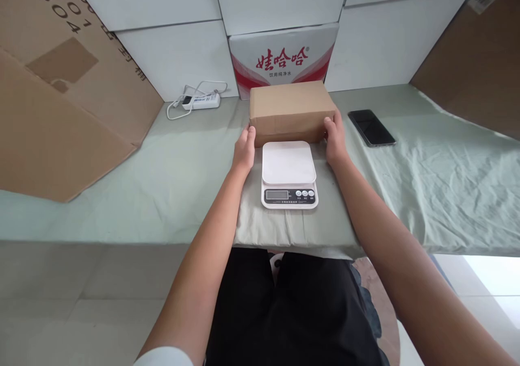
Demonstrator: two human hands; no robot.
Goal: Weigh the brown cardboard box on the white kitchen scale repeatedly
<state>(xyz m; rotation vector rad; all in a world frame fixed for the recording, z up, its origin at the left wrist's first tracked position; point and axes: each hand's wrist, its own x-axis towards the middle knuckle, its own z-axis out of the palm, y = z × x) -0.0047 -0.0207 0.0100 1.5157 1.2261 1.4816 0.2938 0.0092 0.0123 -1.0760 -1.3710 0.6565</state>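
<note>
A plain brown cardboard box [290, 106] sits just behind a white digital kitchen scale [288, 163]. My left hand [245, 148] grips the box's left end, thumb at the front corner. At the right end my right hand [335, 138] holds the same box, its thumb on the front face and its other fingers mostly hidden behind the side. The scale lies between my forearms, its weighing plate bare, its display dark and its buttons facing me. I cannot tell whether the box's underside touches the cloth.
Right of the box lies a black smartphone [371, 128]. A white power strip [201, 102] with a cable is at the back left. Large cardboard panels [77, 117] flank the cloth-covered table [195, 193]. Behind the brown box stands a white-and-red carton [280, 38].
</note>
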